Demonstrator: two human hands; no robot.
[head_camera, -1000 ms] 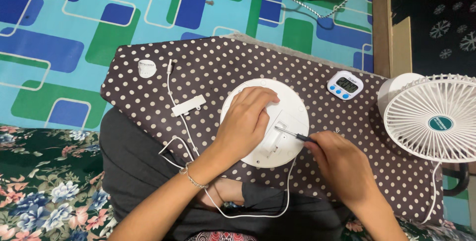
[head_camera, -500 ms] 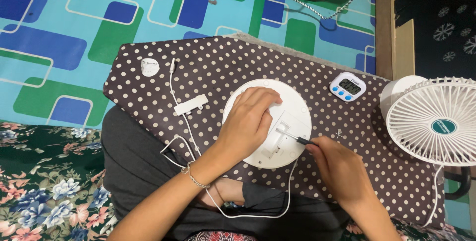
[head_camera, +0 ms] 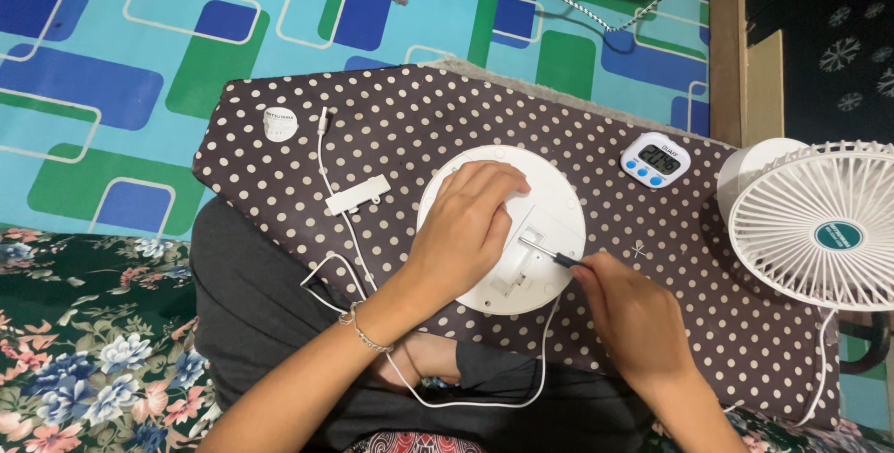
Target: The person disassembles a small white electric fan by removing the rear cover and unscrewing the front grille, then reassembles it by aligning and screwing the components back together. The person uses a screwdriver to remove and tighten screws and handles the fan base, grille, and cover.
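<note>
A round white plastic device (head_camera: 549, 202) lies face down on a brown polka-dot cloth (head_camera: 391, 127). My left hand (head_camera: 466, 229) rests flat on top of it and holds it still. My right hand (head_camera: 633, 309) grips a small screwdriver (head_camera: 549, 253) with a black handle. Its metal tip touches the raised rectangular part in the device's middle. A thin white cable (head_camera: 484, 402) runs from under the device across my lap.
A small white digital timer (head_camera: 656, 160) sits behind the device on the right. A white desk fan (head_camera: 819, 225) stands at the cloth's right edge. A white in-line cable switch (head_camera: 357, 194) and a small white round cap (head_camera: 280, 122) lie to the left. A patterned blue-green mat (head_camera: 112, 71) lies beyond.
The view has shifted slightly. Both hands stay on the round device, with the screwdriver tip still at its middle.
</note>
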